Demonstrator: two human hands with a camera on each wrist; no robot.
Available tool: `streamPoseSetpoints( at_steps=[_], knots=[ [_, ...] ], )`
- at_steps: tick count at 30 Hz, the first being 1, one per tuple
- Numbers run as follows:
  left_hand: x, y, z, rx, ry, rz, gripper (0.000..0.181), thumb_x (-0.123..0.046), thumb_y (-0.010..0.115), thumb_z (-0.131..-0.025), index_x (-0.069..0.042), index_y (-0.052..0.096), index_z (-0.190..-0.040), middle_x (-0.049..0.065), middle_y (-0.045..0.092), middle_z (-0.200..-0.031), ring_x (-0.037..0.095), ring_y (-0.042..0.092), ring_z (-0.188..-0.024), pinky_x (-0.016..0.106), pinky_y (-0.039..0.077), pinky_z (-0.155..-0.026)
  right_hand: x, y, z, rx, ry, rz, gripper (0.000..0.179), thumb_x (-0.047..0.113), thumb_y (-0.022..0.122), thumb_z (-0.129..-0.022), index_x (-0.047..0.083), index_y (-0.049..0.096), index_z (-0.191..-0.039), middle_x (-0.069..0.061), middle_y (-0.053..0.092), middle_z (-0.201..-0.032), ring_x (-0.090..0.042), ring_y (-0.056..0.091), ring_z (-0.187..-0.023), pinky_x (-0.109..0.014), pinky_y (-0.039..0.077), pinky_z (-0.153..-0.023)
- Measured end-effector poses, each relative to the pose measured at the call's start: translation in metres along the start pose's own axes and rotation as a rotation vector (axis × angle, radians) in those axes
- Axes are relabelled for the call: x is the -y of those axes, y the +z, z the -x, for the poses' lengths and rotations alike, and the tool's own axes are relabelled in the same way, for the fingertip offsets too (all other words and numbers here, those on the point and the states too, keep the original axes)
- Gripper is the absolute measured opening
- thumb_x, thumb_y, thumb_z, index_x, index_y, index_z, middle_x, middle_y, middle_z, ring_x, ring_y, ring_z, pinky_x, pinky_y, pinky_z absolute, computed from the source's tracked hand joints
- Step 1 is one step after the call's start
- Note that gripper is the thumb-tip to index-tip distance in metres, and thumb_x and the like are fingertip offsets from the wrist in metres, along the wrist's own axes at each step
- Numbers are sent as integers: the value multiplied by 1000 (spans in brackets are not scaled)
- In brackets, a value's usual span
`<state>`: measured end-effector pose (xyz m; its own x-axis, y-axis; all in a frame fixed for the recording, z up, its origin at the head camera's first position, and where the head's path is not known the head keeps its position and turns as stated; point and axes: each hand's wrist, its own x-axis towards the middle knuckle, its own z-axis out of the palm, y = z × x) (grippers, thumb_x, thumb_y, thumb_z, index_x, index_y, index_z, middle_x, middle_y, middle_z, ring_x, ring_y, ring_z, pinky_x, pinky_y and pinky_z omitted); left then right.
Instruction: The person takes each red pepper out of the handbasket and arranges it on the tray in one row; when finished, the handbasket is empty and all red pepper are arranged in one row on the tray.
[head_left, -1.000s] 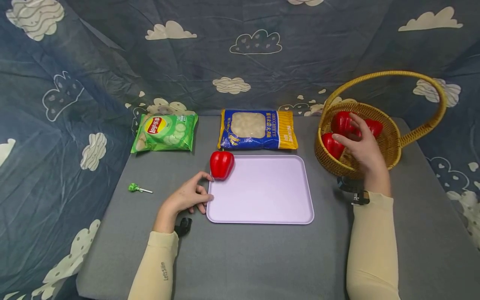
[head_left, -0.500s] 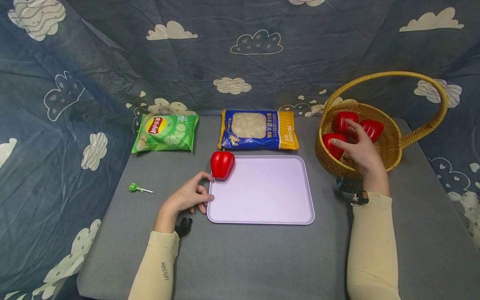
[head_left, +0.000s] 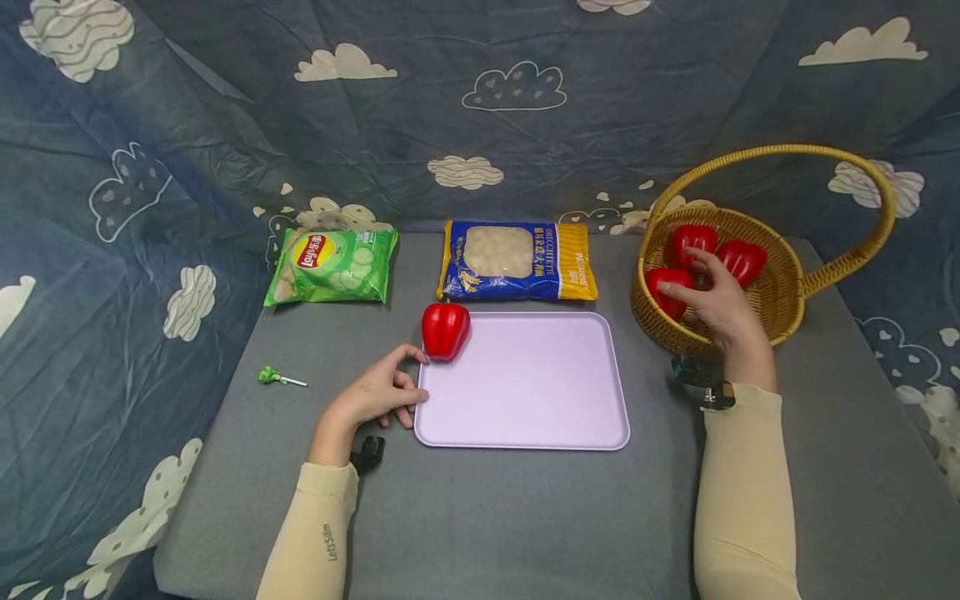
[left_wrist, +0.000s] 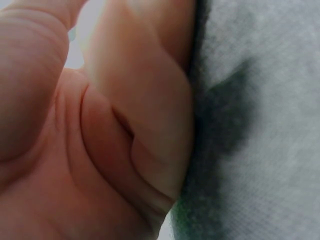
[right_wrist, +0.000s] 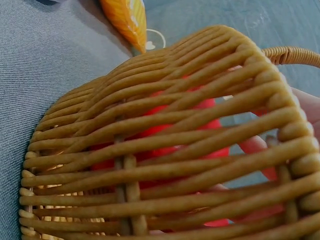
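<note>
My left hand (head_left: 378,387) is at the left rim of the lilac tray (head_left: 525,400), thumb on the rim and fingers curled at its edge. A red bell pepper (head_left: 446,332) sits on the tray's back left corner, just beyond that hand. In the wicker basket (head_left: 783,304) my right hand (head_left: 727,304) reaches in, thumb and forefinger spread among red bell peppers. Its thumb overlaps the front bell pepper (head_left: 663,304); the forefinger is by the back bell pepper (head_left: 690,242). Another bell pepper (head_left: 742,260) is to the right. Through the weave, the right wrist view shows red peppers (right_wrist: 210,135).
Behind the tray lies a blue and yellow pasta bag (head_left: 498,258). A green chip bag (head_left: 333,265) is at the back left, with a green lollipop (head_left: 270,376) nearer on the grey table (head_left: 480,517). The basket's tall handle (head_left: 783,148) arches above the right side.
My right hand has shifted slightly left and deeper among the peppers, its thumb and forefinger lower. My left hand, the tray and the pepper on it have stayed put.
</note>
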<state>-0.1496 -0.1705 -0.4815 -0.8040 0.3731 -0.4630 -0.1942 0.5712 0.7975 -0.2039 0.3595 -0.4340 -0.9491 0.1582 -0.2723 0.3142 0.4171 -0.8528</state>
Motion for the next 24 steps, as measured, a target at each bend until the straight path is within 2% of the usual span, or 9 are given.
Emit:
streamPoseSetpoints(
  at_steps=[9,14,18,24],
  knots=[
    [-1,0,0,2,-5,0,52,-22,77,-96,-21,47,-138,6,74,-79,19,73,-58,29,45,-47,0,0,0,18,32,22,100,50,76,-95,24,17,-171,-19,17,-177,-45,30,-149,-33,58,-91],
    [-1,0,0,-1,-9,0,52,-22,78,-96,-21,47,-138,7,74,-80,20,73,-58,29,45,-47,1,0,0,25,52,41,97,52,76,-94,21,24,-169,-24,22,-172,-44,34,-143,-34,58,-92],
    [-1,0,0,0,-12,1,53,-23,78,-96,-21,47,-138,7,73,-80,20,73,-58,29,45,-47,0,1,0,32,58,58,96,54,76,-94,18,26,-168,-28,25,-169,-42,38,-137,-34,58,-89],
    [0,0,-1,-4,-10,-4,52,-23,78,-96,-21,47,-138,7,73,-80,20,73,-58,28,45,-47,-1,0,-1,36,52,69,95,52,76,-94,18,26,-168,-29,26,-168,-42,38,-135,-30,58,-84]
  ],
)
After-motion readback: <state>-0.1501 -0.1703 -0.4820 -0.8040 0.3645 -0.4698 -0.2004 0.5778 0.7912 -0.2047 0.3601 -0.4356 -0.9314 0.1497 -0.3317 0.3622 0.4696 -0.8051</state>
